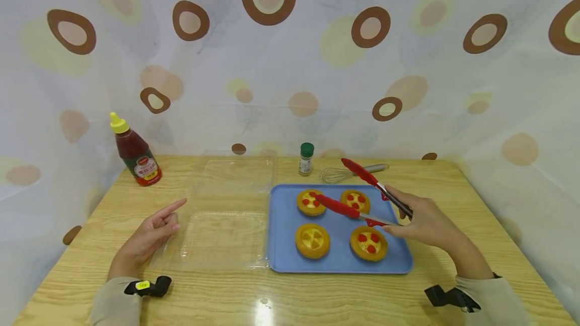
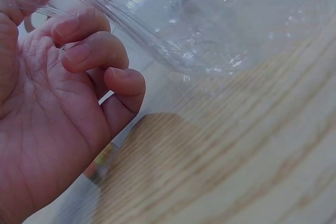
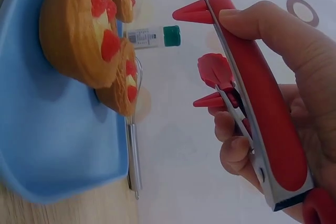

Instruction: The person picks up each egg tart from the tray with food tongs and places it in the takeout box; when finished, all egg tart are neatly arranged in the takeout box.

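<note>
My right hand [image 1: 426,218] grips red-handled metal tongs [image 3: 257,93], their arms spread apart. In the head view they overlap the blue tray [image 1: 340,264], which bears several tarts. Red pieces top the back left tart [image 1: 308,206], the back right tart [image 1: 355,196] and the front right tart [image 1: 369,243]. Only pale yellow filling shows in the front left tart [image 1: 312,240]. At the left edge of an opened clear plastic box [image 1: 224,240], my left hand [image 1: 147,238] holds the rim near thumb and index finger. Its index finger stretches forward; the other fingers curl in.
Behind the tray lie a whisk [image 1: 337,175] and an upright green-capped shaker [image 1: 306,160]. A red sauce bottle [image 1: 136,157] with a yellow cap stands at the back left of the wooden table [image 1: 217,298]. A patterned cloth [image 1: 281,64] hangs behind everything.
</note>
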A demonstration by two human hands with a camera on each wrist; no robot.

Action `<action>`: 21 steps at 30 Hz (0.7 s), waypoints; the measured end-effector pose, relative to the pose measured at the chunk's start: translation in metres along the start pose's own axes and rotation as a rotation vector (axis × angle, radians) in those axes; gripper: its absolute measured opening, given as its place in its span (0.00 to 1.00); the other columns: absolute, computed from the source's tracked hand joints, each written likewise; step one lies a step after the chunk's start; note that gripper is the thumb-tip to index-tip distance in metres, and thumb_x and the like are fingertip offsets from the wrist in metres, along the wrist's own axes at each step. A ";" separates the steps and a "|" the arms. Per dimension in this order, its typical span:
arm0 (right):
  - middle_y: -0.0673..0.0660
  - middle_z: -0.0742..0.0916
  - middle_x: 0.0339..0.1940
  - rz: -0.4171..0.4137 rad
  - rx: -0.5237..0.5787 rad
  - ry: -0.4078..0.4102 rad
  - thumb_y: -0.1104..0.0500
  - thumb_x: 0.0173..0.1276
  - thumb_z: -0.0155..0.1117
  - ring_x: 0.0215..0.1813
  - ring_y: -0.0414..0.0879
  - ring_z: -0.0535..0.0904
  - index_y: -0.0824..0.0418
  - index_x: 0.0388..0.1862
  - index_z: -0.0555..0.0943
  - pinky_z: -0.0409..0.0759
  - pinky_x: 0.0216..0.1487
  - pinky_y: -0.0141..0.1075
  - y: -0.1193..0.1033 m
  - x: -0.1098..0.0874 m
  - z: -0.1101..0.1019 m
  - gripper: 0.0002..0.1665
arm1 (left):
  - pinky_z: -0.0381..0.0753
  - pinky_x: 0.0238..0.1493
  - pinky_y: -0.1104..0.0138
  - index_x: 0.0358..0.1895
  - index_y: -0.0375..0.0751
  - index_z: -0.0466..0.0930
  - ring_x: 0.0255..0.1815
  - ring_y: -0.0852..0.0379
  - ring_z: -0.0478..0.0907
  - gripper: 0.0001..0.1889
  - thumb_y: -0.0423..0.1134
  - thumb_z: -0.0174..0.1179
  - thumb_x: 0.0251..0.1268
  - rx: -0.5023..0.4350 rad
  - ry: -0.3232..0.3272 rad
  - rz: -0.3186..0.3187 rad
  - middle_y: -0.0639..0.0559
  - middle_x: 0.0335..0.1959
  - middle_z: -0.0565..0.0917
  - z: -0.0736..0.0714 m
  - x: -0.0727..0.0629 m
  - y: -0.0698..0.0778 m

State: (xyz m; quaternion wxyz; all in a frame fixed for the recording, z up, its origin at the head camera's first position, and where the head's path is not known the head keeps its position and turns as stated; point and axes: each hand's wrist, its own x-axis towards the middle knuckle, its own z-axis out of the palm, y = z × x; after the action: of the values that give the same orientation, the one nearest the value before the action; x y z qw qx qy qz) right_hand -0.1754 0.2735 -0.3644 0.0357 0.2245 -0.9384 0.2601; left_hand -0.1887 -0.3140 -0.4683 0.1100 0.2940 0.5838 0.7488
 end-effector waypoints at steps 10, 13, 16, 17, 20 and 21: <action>0.50 0.71 0.20 -0.040 0.012 -0.113 0.48 0.52 0.75 0.22 0.36 0.64 0.67 0.68 0.67 0.62 0.21 0.30 -0.002 0.021 0.013 0.49 | 0.52 0.27 0.63 0.73 0.38 0.56 0.25 0.53 0.51 0.31 0.17 0.41 0.68 0.000 -0.001 -0.004 0.50 0.27 0.56 0.002 0.001 0.000; 0.48 0.71 0.18 -0.042 0.001 -0.156 0.47 0.52 0.74 0.21 0.36 0.64 0.68 0.68 0.67 0.63 0.21 0.30 -0.004 0.027 0.015 0.48 | 0.52 0.27 0.63 0.73 0.37 0.55 0.25 0.53 0.51 0.31 0.17 0.40 0.68 -0.002 -0.007 0.006 0.49 0.27 0.55 0.002 0.001 0.000; 0.46 0.70 0.16 -0.049 -0.018 -0.192 0.47 0.53 0.73 0.20 0.36 0.64 0.68 0.68 0.66 0.64 0.22 0.30 -0.005 0.033 0.018 0.49 | 0.52 0.27 0.62 0.73 0.35 0.53 0.24 0.53 0.51 0.30 0.17 0.41 0.68 -0.001 -0.007 0.014 0.49 0.27 0.55 0.002 0.001 0.001; 0.45 0.69 0.16 -0.051 -0.022 -0.203 0.46 0.53 0.73 0.19 0.36 0.64 0.68 0.68 0.66 0.64 0.22 0.30 -0.006 0.035 0.018 0.49 | 0.52 0.27 0.62 0.73 0.34 0.53 0.24 0.53 0.51 0.30 0.17 0.41 0.68 -0.002 -0.006 0.015 0.49 0.27 0.55 0.002 0.001 0.001; 0.45 0.68 0.15 -0.046 -0.030 -0.236 0.46 0.54 0.73 0.18 0.37 0.62 0.68 0.69 0.66 0.64 0.21 0.30 -0.007 0.041 0.020 0.49 | 0.52 0.27 0.62 0.73 0.33 0.52 0.24 0.53 0.51 0.30 0.17 0.41 0.67 0.000 0.001 0.010 0.49 0.26 0.55 0.001 0.001 0.001; 0.46 0.68 0.15 -0.038 -0.026 -0.247 0.46 0.54 0.72 0.17 0.37 0.62 0.67 0.69 0.66 0.63 0.21 0.30 -0.007 0.042 0.021 0.49 | 0.52 0.26 0.62 0.73 0.32 0.51 0.24 0.53 0.51 0.30 0.17 0.41 0.67 0.002 0.001 0.008 0.49 0.26 0.55 0.001 0.001 0.001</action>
State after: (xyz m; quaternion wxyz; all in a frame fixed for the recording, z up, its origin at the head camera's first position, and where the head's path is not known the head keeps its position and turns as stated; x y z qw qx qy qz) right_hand -0.2088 0.2403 -0.3717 -0.0723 0.2719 -0.9346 0.2174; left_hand -0.1887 -0.3131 -0.4668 0.1064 0.2960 0.5834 0.7488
